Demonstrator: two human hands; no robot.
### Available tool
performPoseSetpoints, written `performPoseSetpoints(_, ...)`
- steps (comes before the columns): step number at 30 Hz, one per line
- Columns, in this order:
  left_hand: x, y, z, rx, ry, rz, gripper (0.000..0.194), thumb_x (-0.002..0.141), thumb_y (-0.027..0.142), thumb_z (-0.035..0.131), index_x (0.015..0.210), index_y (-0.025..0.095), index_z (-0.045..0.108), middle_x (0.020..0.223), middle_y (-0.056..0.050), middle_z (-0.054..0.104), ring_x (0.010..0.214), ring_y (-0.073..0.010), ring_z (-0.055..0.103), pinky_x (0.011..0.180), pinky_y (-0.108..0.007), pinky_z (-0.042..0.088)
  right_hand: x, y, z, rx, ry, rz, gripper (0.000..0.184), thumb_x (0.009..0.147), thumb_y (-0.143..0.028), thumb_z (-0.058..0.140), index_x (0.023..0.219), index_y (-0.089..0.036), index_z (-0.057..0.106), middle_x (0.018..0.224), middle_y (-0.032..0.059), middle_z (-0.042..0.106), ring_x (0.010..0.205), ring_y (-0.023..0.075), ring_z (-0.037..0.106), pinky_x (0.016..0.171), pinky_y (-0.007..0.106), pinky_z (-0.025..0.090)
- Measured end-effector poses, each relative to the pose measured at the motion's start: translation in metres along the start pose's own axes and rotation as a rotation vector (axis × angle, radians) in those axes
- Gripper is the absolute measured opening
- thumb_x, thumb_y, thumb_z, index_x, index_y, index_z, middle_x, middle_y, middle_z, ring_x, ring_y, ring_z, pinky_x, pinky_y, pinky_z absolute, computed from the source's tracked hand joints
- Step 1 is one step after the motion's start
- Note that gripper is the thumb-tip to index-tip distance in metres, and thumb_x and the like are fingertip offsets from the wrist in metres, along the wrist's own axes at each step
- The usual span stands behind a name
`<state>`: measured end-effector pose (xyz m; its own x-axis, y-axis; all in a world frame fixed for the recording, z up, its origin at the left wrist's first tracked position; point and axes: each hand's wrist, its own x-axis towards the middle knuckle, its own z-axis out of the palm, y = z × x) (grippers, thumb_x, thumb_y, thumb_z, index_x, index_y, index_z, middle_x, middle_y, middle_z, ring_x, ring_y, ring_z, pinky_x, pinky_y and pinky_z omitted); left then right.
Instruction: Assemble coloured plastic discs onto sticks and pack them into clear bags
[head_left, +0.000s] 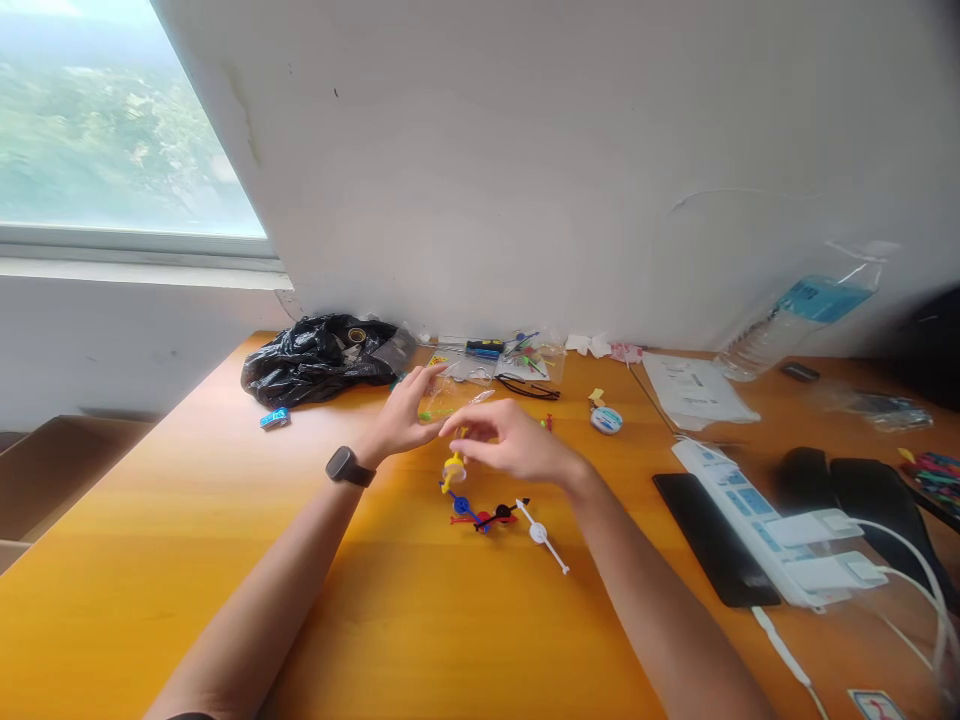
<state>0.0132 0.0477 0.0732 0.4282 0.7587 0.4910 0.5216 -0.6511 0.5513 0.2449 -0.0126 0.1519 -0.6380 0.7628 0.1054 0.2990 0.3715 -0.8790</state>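
Worktop (pixel 187 520), left to right: small blue packet (pixel 274 418), well left of the left fingers; black plastic bag (pixel 319 360) nearer to them, farther back. Dark watch (pixel 347 466) on the left wrist, below those fingers. Left hand (pixel 409 412): fingers spread apart, nothing seen in them; thumb reaches toward the right fingertips. Yellow arrow-shaped piece (pixel 454 468) lies directly below the right thumb and index finger, its upper end meeting them in view; cannot tell whether they are clamped on it. Blue arrow piece (pixel 461 506) just below the yellow one, on the near side of the right fingers; red piece (pixel 484 521) and black piece (pixel 502 513) next along, overlapping in a chain. Right hand (pixel 514 440): fingers bent, pointing left. White arrow piece (pixel 538 534) near the black one, toward the wearer from the right fingers. Round white case (pixel 606 420) lies right of the right fingers; dark slab (pixel 716 540) and white power strip (pixel 739 510) well apart from them, farther right.
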Motion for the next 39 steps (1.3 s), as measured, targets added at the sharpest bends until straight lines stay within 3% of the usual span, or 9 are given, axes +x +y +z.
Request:
performPoseSetpoints(4,-0.001,0.002,0.002,0.012,-0.011,-0.008,0.075,0.088,0.039,0.075,0.154,0.024,0.044,0.121,-0.011,0.061,0.109,-0.0301,0.059,0.098,-0.045,0.050,-0.006,-0.013,-0.020,0.111,0.455,-0.065,0.026,0.095,-0.041,0.070,0.111,-0.022,0.071,0.091,0.0040,0.075,0.075,0.0176,0.071,0.073,0.031,0.059)
performPoseSetpoints(7,0.000,0.009,0.004,-0.017,-0.031,-0.006,0.073,0.090,0.039,0.074,0.155,0.024,0.043,0.126,-0.012,0.060,0.114,-0.0304,0.059,0.102,-0.046,0.049,-0.008,-0.009,-0.032,-0.048,0.762,-0.033,0.026,0.094,-0.046,0.070,0.105,-0.022,0.071,0.096,0.0061,0.075,0.058,0.0133,0.057,0.053,0.027,0.048)
performPoseSetpoints(9,0.000,0.015,0.006,-0.049,-0.045,0.000,0.072,0.092,0.039,0.073,0.155,0.024,0.043,0.129,-0.013,0.060,0.115,-0.0302,0.060,0.103,-0.046,0.049,-0.007,-0.004,-0.035,-0.138,0.815,-0.001,0.025,0.095,-0.045,0.069,0.101,-0.021,0.071,0.098,0.0067,0.076,0.050,0.0107,0.047,0.046,0.028,0.039)
performPoseSetpoints(12,0.001,0.024,0.010,-0.069,-0.048,0.015,0.072,0.091,0.040,0.074,0.154,0.024,0.043,0.130,-0.013,0.059,0.115,-0.0307,0.059,0.104,-0.046,0.049,-0.005,0.001,-0.031,-0.209,0.751,0.017,0.019,0.096,-0.040,0.067,0.100,-0.022,0.071,0.095,0.0053,0.077,0.052,0.0127,0.053,0.051,0.029,0.042)
performPoseSetpoints(15,0.000,0.030,0.015,-0.066,-0.031,0.036,0.074,0.090,0.040,0.074,0.155,0.024,0.042,0.132,-0.013,0.058,0.117,-0.0315,0.058,0.105,-0.047,0.048,-0.001,0.004,-0.021,-0.297,0.666,-0.022,0.011,0.097,-0.032,0.065,0.095,-0.023,0.071,0.092,0.0032,0.078,0.079,0.0200,0.072,0.071,0.029,0.052)
performPoseSetpoints(18,0.000,0.035,0.018,-0.073,-0.017,0.057,0.075,0.090,0.038,0.074,0.156,0.025,0.041,0.133,-0.013,0.058,0.118,-0.0317,0.057,0.106,-0.048,0.047,0.001,0.004,-0.012,-0.424,0.617,0.002,0.009,0.098,-0.028,0.063,0.094,-0.025,0.071,0.094,0.0014,0.080,0.094,0.0228,0.076,0.079,0.030,0.052)
performPoseSetpoints(27,0.001,0.043,0.024,-0.147,0.027,0.059,0.070,0.090,0.033,0.072,0.153,0.025,0.042,0.134,-0.013,0.058,0.120,-0.0321,0.056,0.106,-0.049,0.048,-0.007,-0.019,-0.012,-0.684,0.558,0.097,0.017,0.105,-0.040,0.059,0.107,-0.028,0.071,0.099,0.0021,0.083,0.093,0.0244,0.078,0.074,0.031,0.046)
performPoseSetpoints(32,0.000,0.044,0.027,-0.203,0.083,0.000,0.065,0.095,0.043,0.070,0.151,0.025,0.044,0.132,-0.013,0.058,0.114,-0.0291,0.058,0.101,-0.046,0.050,-0.016,-0.025,-0.021,-0.616,0.439,0.064,0.022,0.092,-0.040,0.077,0.112,-0.032,0.074,0.102,-0.0015,0.082,0.086,0.0213,0.075,0.074,0.031,0.047)
performPoseSetpoints(39,0.003,0.040,0.020,-0.502,-0.001,-0.099,0.110,0.076,0.056,0.091,0.164,0.028,0.031,0.147,-0.016,0.057,0.129,-0.0356,0.059,0.108,-0.051,0.049,-0.014,-0.019,-0.024,-0.445,0.366,-0.052,0.014,0.095,-0.017,0.058,0.091,-0.024,0.070,0.094,0.0024,0.076,0.086,0.0196,0.069,0.078,0.031,0.049)
